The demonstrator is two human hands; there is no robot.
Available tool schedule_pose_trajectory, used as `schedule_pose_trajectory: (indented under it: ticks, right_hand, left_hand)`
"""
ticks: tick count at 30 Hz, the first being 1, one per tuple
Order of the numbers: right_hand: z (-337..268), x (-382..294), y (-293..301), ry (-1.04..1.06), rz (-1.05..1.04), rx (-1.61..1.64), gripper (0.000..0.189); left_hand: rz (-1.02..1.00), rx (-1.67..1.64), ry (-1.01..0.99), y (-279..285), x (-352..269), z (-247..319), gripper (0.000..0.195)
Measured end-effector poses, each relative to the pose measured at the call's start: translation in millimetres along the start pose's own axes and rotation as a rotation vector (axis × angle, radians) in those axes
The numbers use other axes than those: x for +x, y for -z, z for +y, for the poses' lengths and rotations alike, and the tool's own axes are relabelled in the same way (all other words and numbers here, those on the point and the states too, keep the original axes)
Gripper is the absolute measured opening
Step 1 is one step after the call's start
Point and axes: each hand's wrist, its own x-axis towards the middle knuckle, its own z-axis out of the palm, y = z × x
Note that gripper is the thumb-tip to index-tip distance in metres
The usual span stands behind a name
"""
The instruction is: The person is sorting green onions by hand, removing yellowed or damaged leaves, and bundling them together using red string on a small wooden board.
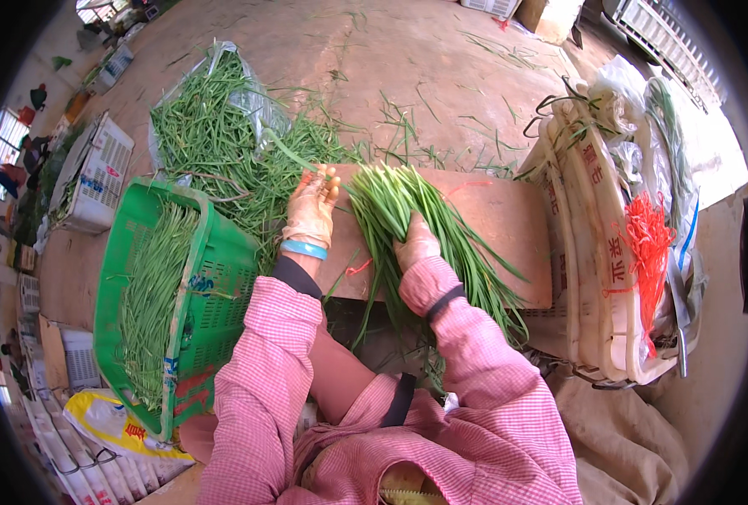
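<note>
A bunch of long green leafy stalks, apparently garlic chives (383,202), lies across a brown board (506,221), its pale ends pointing away from me. My right hand (417,241), in a thin soiled glove, grips the bunch near its middle. To the left of the bunch my left hand (314,196) is raised, palm up with bent fingers, a blue band at its wrist. A single green leaf (289,151) reaches its fingertips; whether the fingers pinch it I cannot tell. Loose green leaves (203,120) heap beyond my left hand, partly in a clear plastic bag.
A green plastic crate (222,284) with more stalks stands at the left. Stacked off-white crates (592,252) stand at the right, with red plastic ties (648,252) hanging on them. Scattered leaves lie on the concrete floor (399,63). A white crate (99,180) is farther left.
</note>
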Motion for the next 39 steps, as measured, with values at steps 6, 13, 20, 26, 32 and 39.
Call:
schedule_pose_trajectory:
  ticks: [6,13,20,26,32,39]
  right_hand:
    - [-1,10,-44,-0.118,-0.042,-0.156,0.043]
    - [1,10,-42,-0.121,-0.026,-0.099,0.056]
    - [14,-24,4,0.081,-0.064,0.129,0.061]
    - [93,-78,105,0.094,0.249,0.356,0.033]
    - [185,-31,33,-0.007,0.354,0.228,0.023]
    - [179,-34,40,0.152,0.589,0.252,0.015]
  left_hand:
    - [-0.19,-0.235,-0.306,35,27,114,0.021]
    - [-0.215,1.236,-0.834,52,-41,22,0.061]
    - [-0.588,1.622,-0.799,-22,-34,-108,0.047]
    - [-0.581,1.994,-0.95,-23,-29,-128,0.052]
    - [-0.654,2.053,-1.196,-52,-38,-155,0.06]
    - [-0.85,2.121,-0.905,-50,-36,-156,0.037]
